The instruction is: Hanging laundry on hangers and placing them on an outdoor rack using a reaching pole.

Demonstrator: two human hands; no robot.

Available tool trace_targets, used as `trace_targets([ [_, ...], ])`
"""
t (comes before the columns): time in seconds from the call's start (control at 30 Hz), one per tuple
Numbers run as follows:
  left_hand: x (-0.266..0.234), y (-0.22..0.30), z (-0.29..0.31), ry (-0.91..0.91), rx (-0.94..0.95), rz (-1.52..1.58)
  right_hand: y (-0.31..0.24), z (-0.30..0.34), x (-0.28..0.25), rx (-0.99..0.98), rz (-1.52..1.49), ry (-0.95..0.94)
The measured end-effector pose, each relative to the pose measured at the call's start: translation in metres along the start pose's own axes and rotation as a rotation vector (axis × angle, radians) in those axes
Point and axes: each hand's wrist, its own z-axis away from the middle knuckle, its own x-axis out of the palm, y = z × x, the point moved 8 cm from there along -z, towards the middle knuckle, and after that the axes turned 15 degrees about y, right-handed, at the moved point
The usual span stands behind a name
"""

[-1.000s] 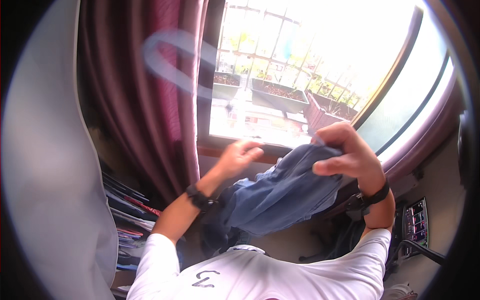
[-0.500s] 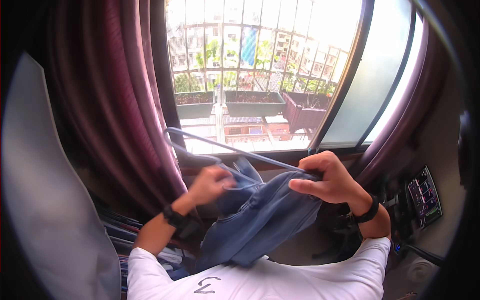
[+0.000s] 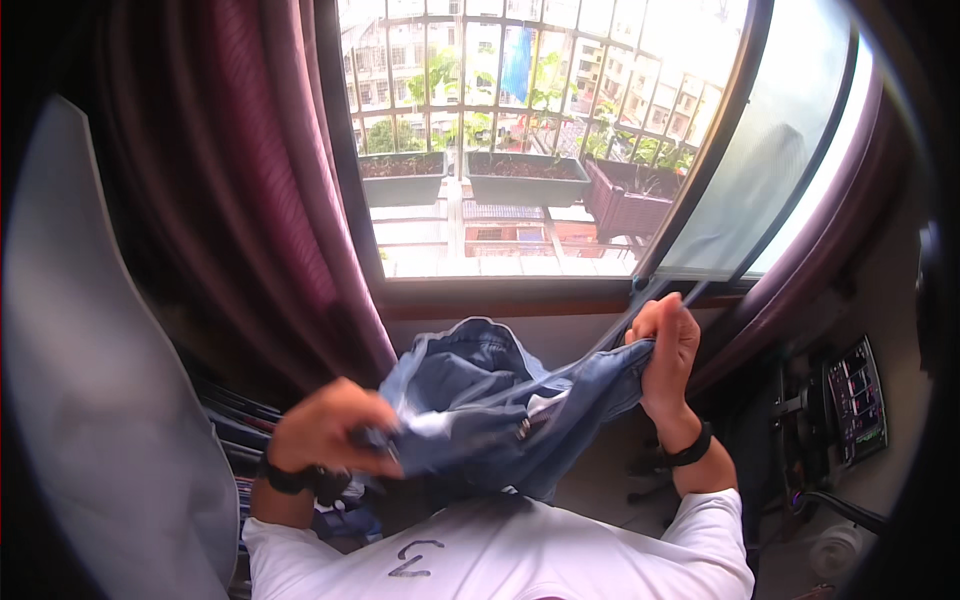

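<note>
A pair of blue denim trousers (image 3: 470,355) is stretched between my two hands in front of the window, the waist opening facing up. My left hand (image 3: 335,428), smeared by motion, is closed on the waist edge at the left. My right hand (image 3: 668,345) is closed at the opposite end of the waist, with the cloth under its fingers. A thin blue-grey clothes hanger (image 3: 565,370), also blurred, runs across the opening up to my right hand and pokes out past it. Its far end shows only as a streak by the window.
Ahead is a barred window with planter boxes (image 3: 525,180) outside and a frosted sliding pane (image 3: 755,190). Purple curtains (image 3: 250,150) hang on both sides. A lit screen (image 3: 856,400) stands at the right; hung clothes and a pale panel (image 3: 110,380) are at the left.
My left hand has moved left and down, spreading the waist open. My right hand has turned upright; the hanger's hook end has swung from the left over to the right.
</note>
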Motion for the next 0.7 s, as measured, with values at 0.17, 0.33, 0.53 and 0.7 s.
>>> trace_targets([
  [0.17, 0.106, -0.003, 0.000, -0.441, 0.041, 0.507, 0.033, 0.016, -0.001, 0.186, -0.363, 0.163],
  [0.33, 0.173, -0.206, 0.018, 0.141, -0.984, 1.354, 0.040, 0.037, 0.036, 0.225, -0.578, -0.122],
  [0.53, 0.163, -0.198, -0.007, 0.326, -0.726, 1.880, 0.039, 0.077, 0.047, 0.235, -0.456, -0.315],
  [0.7, 0.113, -0.260, -0.014, 0.940, -0.535, 1.496, 0.038, 0.101, 0.026, 0.286, -0.332, -0.305],
])
